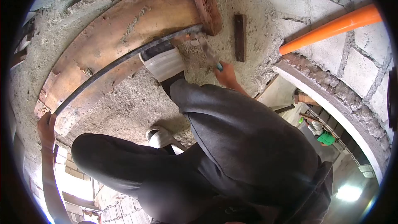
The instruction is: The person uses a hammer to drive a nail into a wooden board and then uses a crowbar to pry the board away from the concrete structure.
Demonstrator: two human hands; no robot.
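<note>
A long dark bar (107,67) lies across a worn wooden board (112,33), its far end close to a reddish wooden block (206,4). At the near left end of the bar, my left hand (46,128) has its fingers closed round it. My right hand (226,74) is wrapped round the handle of a hammer-like tool (208,50), whose head is near the bar's far end. A foot in a white striped slipper (165,64) rests beside the bar, over the board's edge.
A short dark metal piece (240,38) lies on the rough concrete floor (132,99). An orange pipe (331,29) runs along the block wall (365,68) at right. Beyond an opening at lower right is a green item (326,138). The other slipper (159,137) stands below.
</note>
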